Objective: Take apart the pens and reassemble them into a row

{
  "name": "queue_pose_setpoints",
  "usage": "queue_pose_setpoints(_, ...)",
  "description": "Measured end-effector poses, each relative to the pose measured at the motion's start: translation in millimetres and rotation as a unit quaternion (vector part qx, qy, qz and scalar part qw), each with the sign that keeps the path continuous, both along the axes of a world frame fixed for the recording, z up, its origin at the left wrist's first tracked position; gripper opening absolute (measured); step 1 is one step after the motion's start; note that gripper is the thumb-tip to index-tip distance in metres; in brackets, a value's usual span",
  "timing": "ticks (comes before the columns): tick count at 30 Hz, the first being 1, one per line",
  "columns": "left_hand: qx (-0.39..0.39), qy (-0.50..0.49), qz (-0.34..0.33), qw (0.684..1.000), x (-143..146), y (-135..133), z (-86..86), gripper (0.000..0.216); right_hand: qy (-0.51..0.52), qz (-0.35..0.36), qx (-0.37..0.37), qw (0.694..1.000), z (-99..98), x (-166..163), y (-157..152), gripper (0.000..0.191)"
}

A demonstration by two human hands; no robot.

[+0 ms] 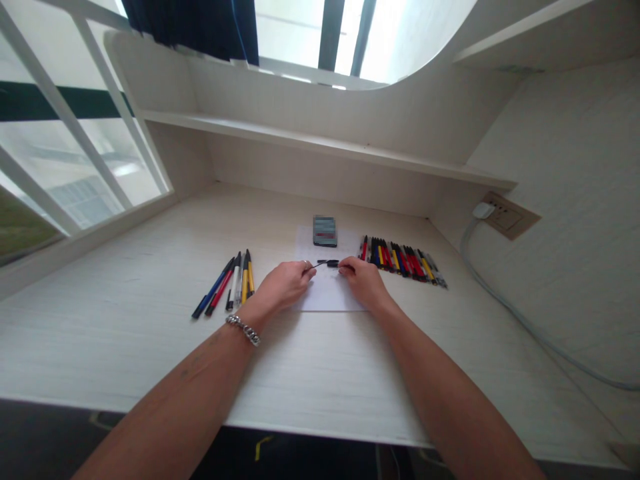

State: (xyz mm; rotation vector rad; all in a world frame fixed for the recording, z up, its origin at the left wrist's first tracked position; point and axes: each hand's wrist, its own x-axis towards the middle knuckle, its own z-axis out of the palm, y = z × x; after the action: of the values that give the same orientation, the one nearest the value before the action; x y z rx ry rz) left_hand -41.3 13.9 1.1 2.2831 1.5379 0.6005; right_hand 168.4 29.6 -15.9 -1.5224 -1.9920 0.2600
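Note:
My left hand (287,281) is closed, its fingertips pinching a thin dark rod (319,265) that looks like a pen refill. Opposite it, my right hand (364,279) has its fingers closed on a black pen part (333,264). The rod's far end comes close to the black part; whether they touch I cannot tell. Another small dark piece seems to lie just behind, too small to name. Both hands are over a white sheet of paper (325,298) on the desk. A silver chain bracelet (243,330) circles my left wrist.
Several pens (220,288) lie left of my left hand. A row of several coloured pens (403,259) lies to the right. Behind the paper is a phone (325,231). A white desk (320,373) has a shelf (320,140) above, and a cable (500,297) runs down the right wall.

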Motion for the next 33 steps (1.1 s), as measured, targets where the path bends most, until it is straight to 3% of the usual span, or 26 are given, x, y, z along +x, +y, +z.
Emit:
queue_pose_setpoints(12, -0.001, 0.002, -0.010, 1.000, 2.4, -0.3, -2.0, 0.036, -0.090, -0.042, 0.019, 0.995, -4.8, -5.6, 3.4, 0.019)
queue_pose_setpoints(15, 0.000, 0.006, -0.010, 1.000, 2.8, -0.8, -1.7, 0.036, -0.039, -0.022, 0.064, 0.997, 2.1, -2.5, 1.0, 0.020)
queue_pose_setpoints(19, 0.001, 0.016, -0.019, 1.000, 4.7, -2.9, -0.4, 0.037, 0.042, 0.060, 0.123, 0.990, 13.8, -2.4, -7.8, 0.020)
queue_pose_setpoints(23, 0.009, 0.013, -0.034, 0.999, 7.7, -5.6, 0.7, 0.038, 0.038, 0.117, 0.121, 0.985, 17.4, -10.5, -16.3, 0.018)
queue_pose_setpoints(28, 0.009, 0.003, -0.046, 0.999, 8.2, -5.8, 1.5, 0.036, -0.003, 0.117, 0.110, 0.987, 19.7, -13.4, -18.7, 0.015)
queue_pose_setpoints(33, 0.011, -0.013, -0.032, 0.999, 2.6, -3.7, 1.5, 0.035, -0.011, 0.089, 0.107, 0.990, 28.5, 7.6, -15.0, 0.015)
